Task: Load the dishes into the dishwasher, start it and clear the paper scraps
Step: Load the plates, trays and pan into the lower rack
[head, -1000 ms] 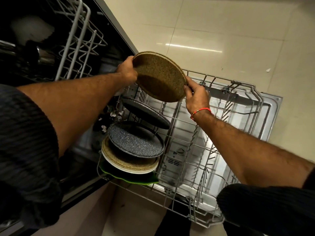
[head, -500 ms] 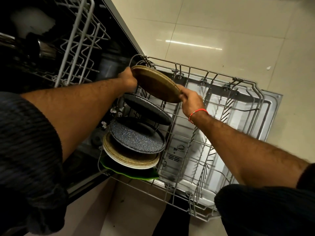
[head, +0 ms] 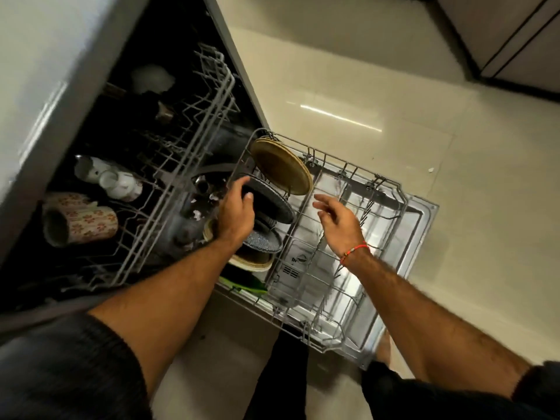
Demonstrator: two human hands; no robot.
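Note:
The brown speckled plate (head: 281, 166) stands on edge at the far end of the pulled-out lower rack (head: 357, 207) of the open dishwasher. In front of it stand a dark speckled plate (head: 274, 201), another dark plate (head: 263, 239), a cream-rimmed plate (head: 253, 262) and a green one (head: 242, 281). My left hand (head: 236, 212) grips the rim of the nearest dark plate. My right hand (head: 336, 221) hovers over the rack with fingers spread, holding nothing.
The upper rack (head: 169, 189) holds flowered mugs (head: 78, 218), white cups (head: 112, 180) and dark items. The open dishwasher door (head: 421, 237) lies flat under the lower rack. Beige floor tiles (head: 394, 101) lie beyond, with a small white scrap (head: 430, 170).
Both hands have let go of the brown plate, which now stands in the rack. My left hand moved down onto the dark plate; my right hand drew back. The view shifted up and left.

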